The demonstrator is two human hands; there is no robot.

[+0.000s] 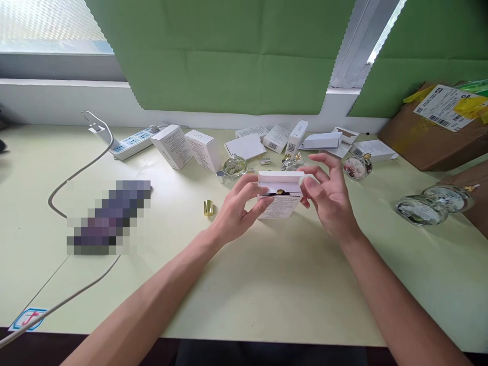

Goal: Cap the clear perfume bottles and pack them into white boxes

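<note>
A small white carton (281,195) stands upright at the table's middle with its top flap raised; a gold cap shows inside its mouth. My left hand (238,209) grips the carton's left side with thumb and fingers. My right hand (328,195) is at the carton's right side, thumb pressed on its upper right corner, the other fingers spread and curved above. A loose gold cap (208,207) lies on the table left of my left hand.
Behind the carton lie round glass bottles (234,166), several white boxes (205,149) and flattened cartons (322,140). Two glass bottles (421,209) lie at the right by a brown parcel (430,137). A power strip (133,142), white cable and a blurred dark object (109,216) are on the left.
</note>
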